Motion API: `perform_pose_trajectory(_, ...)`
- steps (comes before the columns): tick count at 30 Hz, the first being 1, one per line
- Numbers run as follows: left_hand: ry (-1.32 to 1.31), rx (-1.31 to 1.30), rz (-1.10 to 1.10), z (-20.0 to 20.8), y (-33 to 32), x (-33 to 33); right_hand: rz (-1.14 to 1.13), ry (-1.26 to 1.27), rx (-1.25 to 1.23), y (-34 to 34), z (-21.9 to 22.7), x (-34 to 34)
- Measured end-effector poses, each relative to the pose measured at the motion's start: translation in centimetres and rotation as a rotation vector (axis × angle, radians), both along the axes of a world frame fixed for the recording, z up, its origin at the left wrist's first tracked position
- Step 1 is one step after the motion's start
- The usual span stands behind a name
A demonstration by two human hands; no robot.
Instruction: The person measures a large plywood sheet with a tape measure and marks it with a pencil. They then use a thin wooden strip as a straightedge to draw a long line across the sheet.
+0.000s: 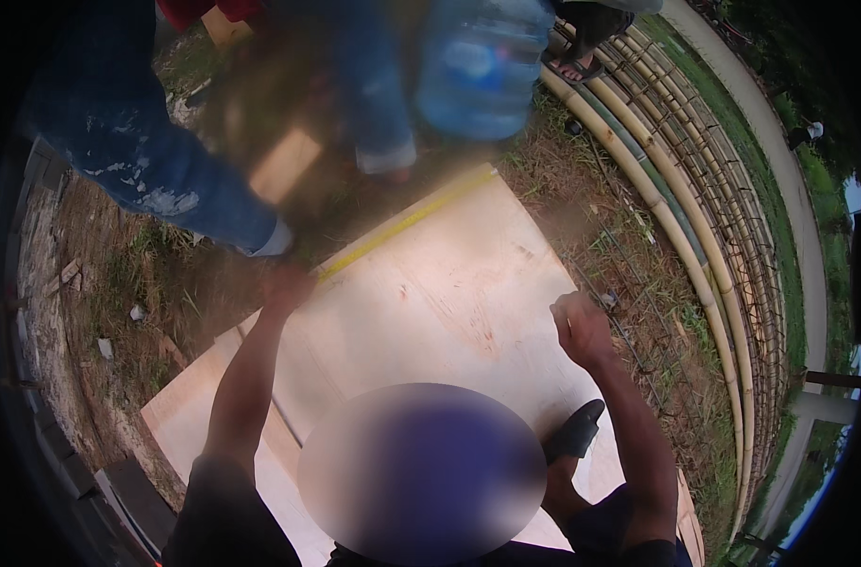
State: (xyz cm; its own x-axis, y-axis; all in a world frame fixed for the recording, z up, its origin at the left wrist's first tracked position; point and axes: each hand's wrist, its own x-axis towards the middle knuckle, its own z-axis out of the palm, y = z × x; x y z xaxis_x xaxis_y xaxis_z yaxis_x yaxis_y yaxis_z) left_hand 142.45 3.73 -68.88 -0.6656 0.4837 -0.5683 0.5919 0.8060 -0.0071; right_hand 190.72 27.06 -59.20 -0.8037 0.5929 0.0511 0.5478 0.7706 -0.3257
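Note:
A pale plywood sheet (421, 312) lies on the ground in front of me. My left hand (289, 286) is closed at its far left edge, around the near end of a yellow measuring tape (407, 222); the tape's case is not visible. The tape stretches along the far edge to the sheet's far corner. Over at the right edge of the plywood, my right hand (583, 328) is curled with the fingers pressed together; whatever may be in it is hidden.
A person in paint-spotted jeans (156, 170) stands beyond the sheet, near a large blue water jug (478, 71). Bamboo poles (671, 222) and tied rebar (747, 274) lie along the right. A black shoe (574, 433) rests on the plywood; a blurred oval covers the lower middle.

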Motion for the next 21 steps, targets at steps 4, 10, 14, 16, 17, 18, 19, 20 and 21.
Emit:
perform_pose_trajectory(4, 0.057, 0.054, -0.037, -0.7, -0.4, 0.2, -0.044, -0.114, 0.177, 5.2, 4.5, 6.3)
perform_pose_trajectory(10, -0.432, 0.393, -0.177, 0.3, -1.1, 2.3, -0.07, -0.196, 0.324, 12.5, 7.6, 11.1)
perform_pose_trajectory(14, -0.703, 0.586, 0.187, 3.5, -0.4, 10.2, 0.034, -0.192, 0.369, 16.6, 8.1, 13.4)
perform_pose_trajectory(16, -0.704, 0.643, 0.246, 4.6, -0.9, 14.1, 0.095, -0.215, 0.398, 19.1, 8.0, 14.6)
perform_pose_trajectory(17, -0.672, 0.627, 0.251, 4.9, -1.5, 15.8, 0.089, -0.183, 0.404, 20.7, 8.1, 15.6)
perform_pose_trajectory(18, -0.636, 0.611, 0.265, 5.6, -2.2, 17.4, 0.09, -0.147, 0.406, 22.1, 8.1, 15.9)
perform_pose_trajectory(19, -0.601, 0.595, 0.282, 6.1, -2.8, 19.2, 0.095, -0.113, 0.408, 23.1, 8.1, 16.5)
perform_pose_trajectory(20, -0.589, 0.56, 0.299, 6.7, -3.3, 20.8, 0.061, -0.122, 0.373, 23.6, 8.3, 17.9)
perform_pose_trajectory(21, -0.557, 0.54, 0.3, 7.6, -4.1, 22.7, 0.082, -0.094, 0.358, 24.3, 7.4, 19.1)
